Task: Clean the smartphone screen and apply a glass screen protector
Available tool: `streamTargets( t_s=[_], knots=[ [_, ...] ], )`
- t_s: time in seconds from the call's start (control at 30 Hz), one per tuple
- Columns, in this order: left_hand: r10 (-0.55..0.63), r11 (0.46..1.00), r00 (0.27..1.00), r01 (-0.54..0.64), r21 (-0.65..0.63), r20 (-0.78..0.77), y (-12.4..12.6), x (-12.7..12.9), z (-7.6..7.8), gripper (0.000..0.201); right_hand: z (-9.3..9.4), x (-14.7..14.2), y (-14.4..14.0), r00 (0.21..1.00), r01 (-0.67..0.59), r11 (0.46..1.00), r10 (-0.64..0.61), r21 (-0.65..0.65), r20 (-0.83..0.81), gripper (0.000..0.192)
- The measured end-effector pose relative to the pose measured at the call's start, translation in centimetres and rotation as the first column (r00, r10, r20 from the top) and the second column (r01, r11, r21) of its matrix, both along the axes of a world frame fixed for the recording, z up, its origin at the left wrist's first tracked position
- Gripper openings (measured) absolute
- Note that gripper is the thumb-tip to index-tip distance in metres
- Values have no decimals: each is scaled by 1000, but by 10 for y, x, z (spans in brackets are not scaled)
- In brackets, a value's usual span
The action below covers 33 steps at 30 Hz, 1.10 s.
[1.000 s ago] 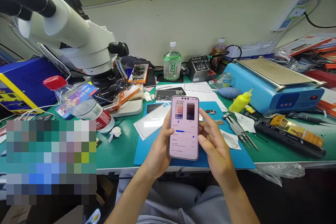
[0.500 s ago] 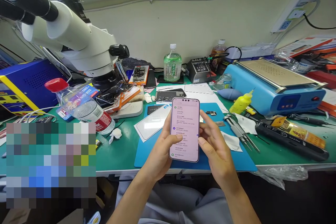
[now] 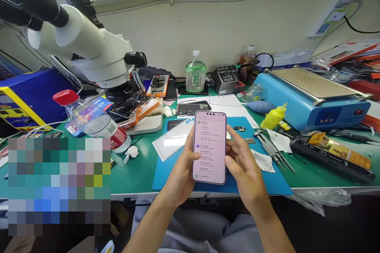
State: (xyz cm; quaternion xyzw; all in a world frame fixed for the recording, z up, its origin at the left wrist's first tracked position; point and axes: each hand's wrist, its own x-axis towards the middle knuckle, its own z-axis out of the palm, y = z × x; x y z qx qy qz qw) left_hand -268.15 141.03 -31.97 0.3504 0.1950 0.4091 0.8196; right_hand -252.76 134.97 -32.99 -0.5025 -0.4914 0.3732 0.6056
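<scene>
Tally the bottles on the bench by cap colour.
White cap: 2, the green bottle and amber bottle
Red cap: 1, the clear bottle
Yellow nozzle: 1, the yellow bottle
Total: 4
</scene>
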Motion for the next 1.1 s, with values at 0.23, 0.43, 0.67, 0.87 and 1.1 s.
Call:
streamTargets(
  t_s=[0.23,0.43,0.67,0.87,1.1],
  knots=[
    [-4,1000,1000,4,-19,-2,-1,0,0,69,-5,-4,2,994,51,999,-52,12,92,60],
    [-5,999,999,7,-44,32,0,1,0,68,4,-8,8,939,142,989,-150,48,311,61],
    [-3,998,999,5,-55,34,0,2,1,66,21,-5,12,907,133,990,-141,47,397,53],
    [12,998,999,-10,-55,35,0,2,2,65,21,-2,14,836,128,990,-139,57,531,56],
    [14,999,999,-13,-30,33,0,2,2,65,26,-4,16,789,188,980,-188,62,584,56]
  ],
)
